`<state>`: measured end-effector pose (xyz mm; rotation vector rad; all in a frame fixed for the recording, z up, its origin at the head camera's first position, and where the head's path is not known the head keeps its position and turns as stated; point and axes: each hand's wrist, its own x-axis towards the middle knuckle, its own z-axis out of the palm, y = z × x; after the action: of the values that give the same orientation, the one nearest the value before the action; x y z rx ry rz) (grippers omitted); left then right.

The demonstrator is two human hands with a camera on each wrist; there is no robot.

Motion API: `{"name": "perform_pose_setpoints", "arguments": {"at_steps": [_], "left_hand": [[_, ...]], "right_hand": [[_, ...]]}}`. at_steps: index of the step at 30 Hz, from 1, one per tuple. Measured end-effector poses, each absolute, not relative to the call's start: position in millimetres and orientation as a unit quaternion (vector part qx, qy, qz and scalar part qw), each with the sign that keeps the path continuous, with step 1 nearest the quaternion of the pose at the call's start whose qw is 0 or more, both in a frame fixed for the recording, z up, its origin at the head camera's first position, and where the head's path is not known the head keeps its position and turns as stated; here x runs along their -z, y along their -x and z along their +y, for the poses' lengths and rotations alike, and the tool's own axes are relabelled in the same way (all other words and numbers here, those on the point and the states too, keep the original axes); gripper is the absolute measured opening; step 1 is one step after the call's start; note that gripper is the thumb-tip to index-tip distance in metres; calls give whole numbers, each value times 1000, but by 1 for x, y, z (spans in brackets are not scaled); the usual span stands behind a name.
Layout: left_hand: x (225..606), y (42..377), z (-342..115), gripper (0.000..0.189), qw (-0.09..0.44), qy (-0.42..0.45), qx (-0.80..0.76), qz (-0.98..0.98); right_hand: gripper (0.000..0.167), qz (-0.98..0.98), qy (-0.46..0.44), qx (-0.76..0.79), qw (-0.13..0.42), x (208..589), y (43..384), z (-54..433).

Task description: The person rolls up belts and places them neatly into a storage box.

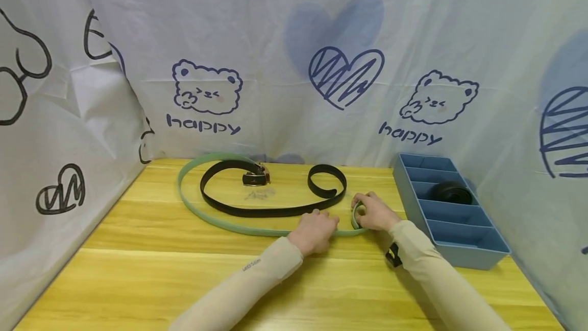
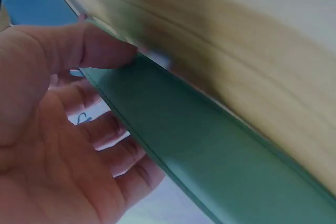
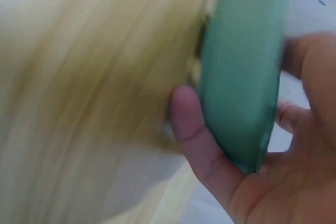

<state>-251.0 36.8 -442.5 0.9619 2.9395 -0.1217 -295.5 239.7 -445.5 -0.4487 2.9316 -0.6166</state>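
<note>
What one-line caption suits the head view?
Left hand grips a green belt, right hand holds its curled end, beside a black belt; blue divided box at right.

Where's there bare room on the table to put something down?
Front left on the table, bordered by the green belt and left sleeve. Another patch lies between that sleeve and the right sleeve. It's crowded at back middle, around the black belt, and by the right hand and blue tray.
</note>
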Motion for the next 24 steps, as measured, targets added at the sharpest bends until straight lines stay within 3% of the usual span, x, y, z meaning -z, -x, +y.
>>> {"name": "perform_pose_setpoints", "arguments": {"at_steps": [5,16,19,24], "left_hand": [[443,256,36,41,41,-287,39,956],[445,258,37,54,42,-329,14,943],[447,261,34,41,36,-351,-12,936],[445,265,29,34,50,-380,-23,923]], "right_hand": [[30,959,146,227,85,443,291,226],[52,970,145,171,95,451,286,210],[43,963,164,201,68,450,286,210],[9,941,244,228,50,450,287,215]]}}
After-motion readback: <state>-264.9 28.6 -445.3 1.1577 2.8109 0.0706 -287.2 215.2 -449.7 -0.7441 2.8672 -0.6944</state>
